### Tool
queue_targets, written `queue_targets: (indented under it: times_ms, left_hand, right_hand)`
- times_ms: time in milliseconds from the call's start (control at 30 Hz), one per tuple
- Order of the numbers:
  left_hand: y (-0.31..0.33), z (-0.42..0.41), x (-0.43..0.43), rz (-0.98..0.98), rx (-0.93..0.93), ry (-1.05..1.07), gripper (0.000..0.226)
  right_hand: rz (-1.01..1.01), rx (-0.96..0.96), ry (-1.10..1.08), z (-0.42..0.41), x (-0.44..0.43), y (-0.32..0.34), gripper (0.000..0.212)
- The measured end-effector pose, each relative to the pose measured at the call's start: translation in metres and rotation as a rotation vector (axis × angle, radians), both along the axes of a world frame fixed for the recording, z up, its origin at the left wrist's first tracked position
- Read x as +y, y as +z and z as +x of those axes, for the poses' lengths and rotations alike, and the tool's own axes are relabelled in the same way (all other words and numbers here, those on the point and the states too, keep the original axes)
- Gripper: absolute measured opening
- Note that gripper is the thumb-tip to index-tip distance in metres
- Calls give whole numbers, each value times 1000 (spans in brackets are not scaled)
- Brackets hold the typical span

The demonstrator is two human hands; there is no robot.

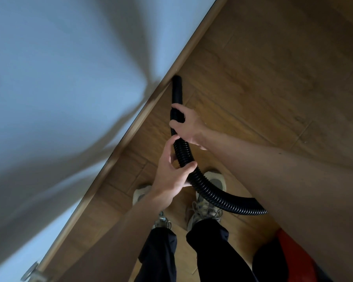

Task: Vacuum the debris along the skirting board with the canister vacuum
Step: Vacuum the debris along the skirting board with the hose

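Note:
A black ribbed vacuum hose (pixel 210 195) curves up from under my right arm toward the wall. Its smooth black nozzle end (pixel 177 88) touches the wooden skirting board (pixel 151 102) where it meets the floor. My right hand (pixel 186 126) grips the hose just behind the nozzle. Lower down, my left hand (pixel 171 176) holds the ribbed part between thumb and fingers. No debris is plainly visible at the nozzle. A red and black canister (pixel 287 259) shows at the bottom right, partly hidden by my right arm.
A pale blue-white wall (pixel 59 88) fills the left. Wooden plank floor (pixel 273 68) spreads to the right. My two feet in pale trainers (pixel 210 202) stand close to the skirting board. A metal fitting (pixel 32 272) sits at the wall's base, bottom left.

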State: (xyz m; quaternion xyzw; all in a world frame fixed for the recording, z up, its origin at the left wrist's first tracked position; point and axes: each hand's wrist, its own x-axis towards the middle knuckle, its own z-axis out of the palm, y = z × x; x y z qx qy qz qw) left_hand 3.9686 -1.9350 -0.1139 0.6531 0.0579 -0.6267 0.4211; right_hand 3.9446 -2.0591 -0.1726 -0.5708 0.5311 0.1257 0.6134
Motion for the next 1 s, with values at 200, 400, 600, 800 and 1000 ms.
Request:
queue_targets:
  times_ms: [200, 400, 600, 800, 1000]
  left_hand:
    - [5, -7, 17, 18, 19, -16, 73]
    - [11, -7, 21, 10, 14, -30, 71]
    - [13, -3, 9, -22, 10, -18, 74]
    - [24, 1, -6, -79, -12, -32, 72]
    - [43, 4, -14, -101, -23, -92, 74]
  right_hand:
    - [60, -7, 12, -6, 14, 6, 58]
    - [82, -10, 39, -5, 15, 12, 58]
    - [45, -26, -5, -1, 1, 19, 57]
    - [-20, -15, -36, 0, -16, 33, 56]
    - [-54, -27, -47, -4, -26, 54, 55]
